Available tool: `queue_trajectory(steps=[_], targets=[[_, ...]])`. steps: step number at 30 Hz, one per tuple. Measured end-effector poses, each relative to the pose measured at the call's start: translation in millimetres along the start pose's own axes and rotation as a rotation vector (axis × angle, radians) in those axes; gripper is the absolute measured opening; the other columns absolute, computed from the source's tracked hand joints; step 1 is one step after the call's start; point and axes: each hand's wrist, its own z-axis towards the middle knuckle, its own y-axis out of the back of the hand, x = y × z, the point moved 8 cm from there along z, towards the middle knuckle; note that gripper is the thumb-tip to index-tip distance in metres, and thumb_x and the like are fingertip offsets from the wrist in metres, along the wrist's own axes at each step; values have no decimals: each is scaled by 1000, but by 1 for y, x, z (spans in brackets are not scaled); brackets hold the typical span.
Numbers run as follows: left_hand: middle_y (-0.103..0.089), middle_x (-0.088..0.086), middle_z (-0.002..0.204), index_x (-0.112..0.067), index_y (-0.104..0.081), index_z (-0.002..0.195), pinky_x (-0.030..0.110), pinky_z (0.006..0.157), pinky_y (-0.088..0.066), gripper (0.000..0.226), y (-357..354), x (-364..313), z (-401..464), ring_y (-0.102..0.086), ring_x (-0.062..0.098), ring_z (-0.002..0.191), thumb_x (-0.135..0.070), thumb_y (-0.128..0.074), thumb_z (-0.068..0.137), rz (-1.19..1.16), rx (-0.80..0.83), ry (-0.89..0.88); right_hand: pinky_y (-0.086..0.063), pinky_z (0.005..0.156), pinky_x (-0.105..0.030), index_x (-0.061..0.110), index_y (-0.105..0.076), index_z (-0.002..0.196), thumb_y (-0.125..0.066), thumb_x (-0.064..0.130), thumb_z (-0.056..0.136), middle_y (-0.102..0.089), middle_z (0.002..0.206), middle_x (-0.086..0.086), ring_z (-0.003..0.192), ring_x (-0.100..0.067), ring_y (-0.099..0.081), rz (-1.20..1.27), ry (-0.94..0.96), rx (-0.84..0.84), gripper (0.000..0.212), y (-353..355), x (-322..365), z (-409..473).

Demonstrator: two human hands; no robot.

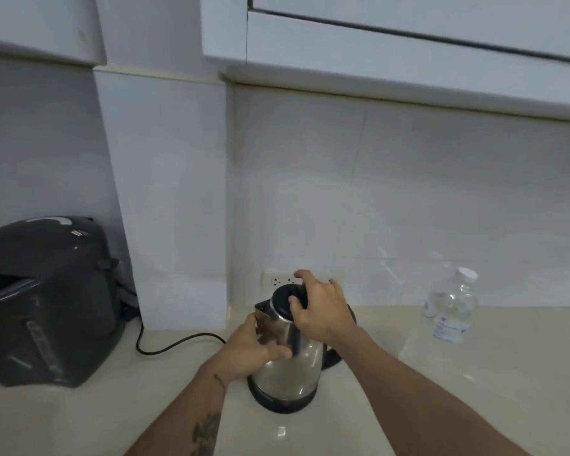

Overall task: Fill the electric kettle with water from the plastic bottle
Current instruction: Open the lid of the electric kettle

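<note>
We see a pale, shiny stone counter (441,406) that runs up to a white tiled wall (408,192). At the counter's left edge sits a big dark grey hot water pot (43,301), and its black cord (178,343) curls along the back. Near the middle of the counter stands the shiny silver electric kettle (290,363) with its black lid (287,296) on. Far to the right, close to the back edge, the clear plastic bottle (451,307) stands upright with its white cap on. Our left hand (250,350) wraps around the kettle's side. Our right hand (320,311) curls over the lid, fingers gripping its rim.
</note>
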Motion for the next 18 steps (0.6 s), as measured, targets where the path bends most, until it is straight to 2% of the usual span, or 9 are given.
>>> queue_trajectory(steps=[3, 7, 11, 15, 17, 18], targets=[[-53, -25, 114, -29, -44, 128, 21, 81, -44, 72, 1, 2, 3, -50, -11, 101, -33, -90, 72, -1, 8, 5, -22, 121, -49, 22, -43, 142, -54, 34, 93, -75, 112, -2, 113, -25, -64, 12, -11, 1, 51, 1, 1, -1], [-50, -26, 114, -32, -42, 128, 32, 99, -47, 76, 2, 7, 6, -53, 9, 117, -37, -90, 70, 26, 23, 15, -24, 120, -48, 21, -43, 142, -53, 34, 95, -73, 115, -3, 114, -27, -61, -3, -22, 8, 51, 3, 3, -4], [-51, -22, 116, -30, -41, 129, 36, 105, -47, 76, 2, 9, 8, -50, 10, 118, -38, -90, 71, 42, 25, 15, -30, 116, -48, 20, -43, 144, -50, 32, 97, -73, 114, -5, 114, -29, -61, 90, -39, -31, 48, 8, 1, -2], [-47, -14, 127, -34, -40, 127, 41, 112, -42, 72, 2, 10, 10, -46, 16, 132, -38, -89, 73, 62, 36, 27, -54, 98, -45, 25, -52, 135, -51, 31, 99, -73, 116, -4, 104, -25, -68, 469, -210, -80, 37, 25, -20, 1], [-46, -12, 132, -34, -39, 126, 42, 114, -40, 70, 1, 9, 10, -44, 21, 138, -37, -88, 76, 75, 46, 24, -61, 84, -43, 22, -62, 123, -55, 27, 99, -75, 110, -3, 96, -24, -71, 644, -317, -93, 25, 33, -35, -2], [-47, -10, 136, -34, -38, 126, 42, 114, -40, 69, 1, 8, 10, -43, 22, 140, -36, -87, 77, 79, 49, 22, -61, 77, -37, 20, -65, 118, -57, 25, 99, -75, 108, -3, 97, -24, -71, 702, -350, -109, 21, 38, -42, -4]])
